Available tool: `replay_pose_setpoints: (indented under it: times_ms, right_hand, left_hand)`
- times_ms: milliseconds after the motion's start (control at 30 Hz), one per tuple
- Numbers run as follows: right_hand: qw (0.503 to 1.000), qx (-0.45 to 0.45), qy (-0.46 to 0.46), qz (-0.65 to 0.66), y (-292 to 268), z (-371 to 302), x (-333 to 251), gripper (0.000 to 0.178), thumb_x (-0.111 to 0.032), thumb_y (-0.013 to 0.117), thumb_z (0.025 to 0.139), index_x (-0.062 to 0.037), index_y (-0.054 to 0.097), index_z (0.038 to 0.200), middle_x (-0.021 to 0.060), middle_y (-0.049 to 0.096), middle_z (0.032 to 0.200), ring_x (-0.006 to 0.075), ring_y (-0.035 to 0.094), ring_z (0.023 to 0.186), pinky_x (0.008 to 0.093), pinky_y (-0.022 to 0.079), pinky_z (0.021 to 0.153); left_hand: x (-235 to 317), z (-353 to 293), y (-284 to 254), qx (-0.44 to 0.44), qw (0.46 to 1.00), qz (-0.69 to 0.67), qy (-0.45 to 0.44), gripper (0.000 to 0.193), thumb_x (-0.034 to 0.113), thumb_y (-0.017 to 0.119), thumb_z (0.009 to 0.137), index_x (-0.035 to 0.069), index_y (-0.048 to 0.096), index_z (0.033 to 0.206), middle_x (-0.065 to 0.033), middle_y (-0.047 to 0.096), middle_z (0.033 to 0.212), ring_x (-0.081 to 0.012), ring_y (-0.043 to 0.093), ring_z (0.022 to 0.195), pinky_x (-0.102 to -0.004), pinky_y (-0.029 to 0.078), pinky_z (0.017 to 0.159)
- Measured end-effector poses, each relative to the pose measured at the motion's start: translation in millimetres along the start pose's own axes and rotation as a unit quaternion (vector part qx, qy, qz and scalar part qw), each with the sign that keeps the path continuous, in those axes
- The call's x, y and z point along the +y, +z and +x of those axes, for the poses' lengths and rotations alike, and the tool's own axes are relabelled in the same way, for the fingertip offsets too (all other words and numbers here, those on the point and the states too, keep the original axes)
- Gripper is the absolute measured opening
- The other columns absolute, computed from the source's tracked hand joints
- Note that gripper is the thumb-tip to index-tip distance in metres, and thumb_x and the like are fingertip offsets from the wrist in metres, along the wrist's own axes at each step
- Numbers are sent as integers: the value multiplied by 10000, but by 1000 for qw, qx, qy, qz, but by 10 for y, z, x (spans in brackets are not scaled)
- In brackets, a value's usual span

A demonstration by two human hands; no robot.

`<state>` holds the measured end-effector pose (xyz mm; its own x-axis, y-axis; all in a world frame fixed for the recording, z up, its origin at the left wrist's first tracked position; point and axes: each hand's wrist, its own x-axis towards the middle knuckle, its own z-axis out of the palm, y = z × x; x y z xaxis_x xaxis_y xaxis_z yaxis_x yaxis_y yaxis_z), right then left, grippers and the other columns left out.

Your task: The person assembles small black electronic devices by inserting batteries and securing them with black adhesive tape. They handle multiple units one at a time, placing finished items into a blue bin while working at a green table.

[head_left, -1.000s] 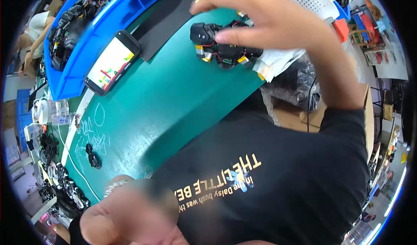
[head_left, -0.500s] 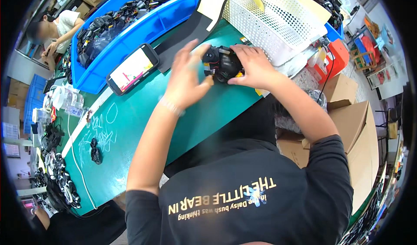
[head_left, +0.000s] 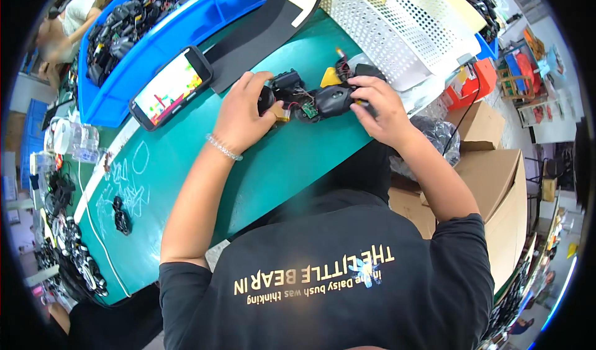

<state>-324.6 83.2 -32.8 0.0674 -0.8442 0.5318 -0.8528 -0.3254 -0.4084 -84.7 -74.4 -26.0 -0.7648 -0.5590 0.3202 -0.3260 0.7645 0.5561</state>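
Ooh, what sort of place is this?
It's probably a workshop for small electronics: there's a green worktable, a blue bin heaped with black parts, and a little green circuit board showing.

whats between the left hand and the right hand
In the head view, dark plastic pieces with thin wires and a small green circuit board lie between left hand and right hand.
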Motion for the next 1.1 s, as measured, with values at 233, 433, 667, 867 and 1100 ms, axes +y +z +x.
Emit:
replay_pose_setpoints:
  times_ms: [233, 433, 667, 867, 1100]
  right_hand:
    - [919, 182, 176, 303, 179, 227, 168, 86, -27, 499, 894, 8, 523, 969, 99, 594, 963, 164, 589, 870, 277, 478, 750]
    - [900, 181, 180, 355, 66, 446, 177, 140, -48, 517, 885, 6, 519, 1014, 91, 579, 989, 142, 572, 904, 279, 465, 789]
    - [994, -94, -25, -45, 18, 268, -324, 431, -209, 682, 706, -80, 540, 1092, 95, 547, 1098, 275, 500, 1090, 443, 326, 959]
    - [983, -132, -114, 63, 373, 73, -599, 299, -75, 627, 698, -118, 585, 991, 53, 562, 1052, 238, 526, 1053, 412, 332, 949]
    - [975, 34, -65, 211, 478, 103, -446, 298, 93, 606, 680, -25, 552, 948, 106, 557, 943, 256, 563, 889, 356, 439, 809]
  left_hand:
    - [65, -274, -230, 56, 872, -420, -245, 263, 120, 451, 847, 33, 493, 1091, -74, 516, 920, -171, 538, 799, -290, 455, 669]
    - [52, -664, -419, 120, 578, -757, -278, 359, 188, 463, 858, -3, 483, 1161, -215, 539, 1109, -339, 580, 971, -433, 501, 777]
    - [42, -1040, -482, 178, 670, -681, -236, 426, 130, 502, 816, -20, 447, 1211, -223, 479, 1202, -341, 513, 1082, -441, 483, 845]
    - [203, -1130, -440, 232, 870, -357, -248, 403, 9, 471, 762, -15, 459, 1164, -171, 493, 1196, -275, 510, 1114, -431, 466, 905]
    - [87, -1229, -443, 298, 838, -394, -230, 413, -27, 443, 750, -13, 449, 1163, -178, 479, 1209, -319, 473, 1177, -482, 429, 965]
